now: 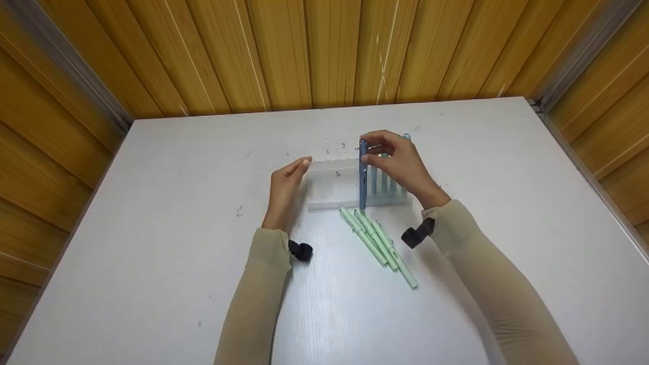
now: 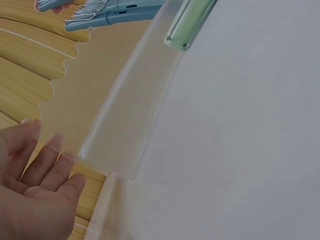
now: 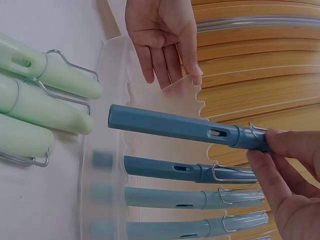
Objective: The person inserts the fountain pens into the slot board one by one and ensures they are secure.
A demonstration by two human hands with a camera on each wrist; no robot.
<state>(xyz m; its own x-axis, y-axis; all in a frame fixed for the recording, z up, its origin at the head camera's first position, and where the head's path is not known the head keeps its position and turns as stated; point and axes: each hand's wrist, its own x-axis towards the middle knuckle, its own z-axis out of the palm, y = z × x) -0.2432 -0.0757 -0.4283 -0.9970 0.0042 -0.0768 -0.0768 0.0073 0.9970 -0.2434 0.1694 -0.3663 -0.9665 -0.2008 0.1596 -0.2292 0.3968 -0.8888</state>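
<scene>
A translucent pen rack [image 1: 332, 178] with a scalloped top edge stands on the table. My left hand [image 1: 285, 191] pinches its upper left corner, some fingers showing through the panel in the left wrist view. Between thumb and fingers of my right hand [image 1: 403, 165] is a dark blue fountain pen [image 3: 170, 124], gripped near its clip end. The pen is upright in front of the rack's middle, its lower end near the rack's front lip. Just right of it, several blue pens [image 3: 162, 197] stand side by side in the rack, partly hidden by the right hand in the head view.
Three light green pens [image 1: 376, 242] with wire clips lie slanted on the white table [image 1: 167, 228], right before the rack. A wood-patterned wall [image 1: 284, 56] rises behind the table. Black wrist cameras [image 1: 302, 251] hang under both sleeves.
</scene>
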